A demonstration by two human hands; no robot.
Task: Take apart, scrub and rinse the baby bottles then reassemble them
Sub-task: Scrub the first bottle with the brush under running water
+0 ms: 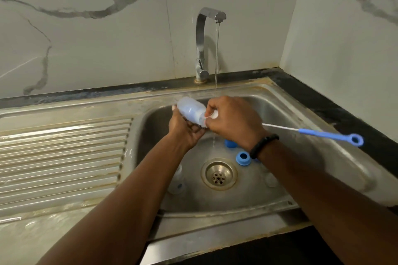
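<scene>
My left hand (187, 131) grips a clear bottle body (191, 110) held tilted over the sink basin (301, 122), mouth toward the right. My right hand (232, 121) holds a bottle brush (327, 134) with a blue looped handle that sticks out to the right; its white bristles are at the bottle's mouth. Two blue screw rings (243, 158) (230, 143) lie on the basin floor under my right wrist. Another clear bottle part (177, 185) lies at the basin's left, and a clear piece (271, 179) lies at the right.
The tap (203, 45) runs a thin stream of water (217, 60) down just behind my right hand. The drain (219, 174) sits mid-basin. A ribbed steel draining board (60, 157) lies to the left. Marble-patterned walls close the back and right.
</scene>
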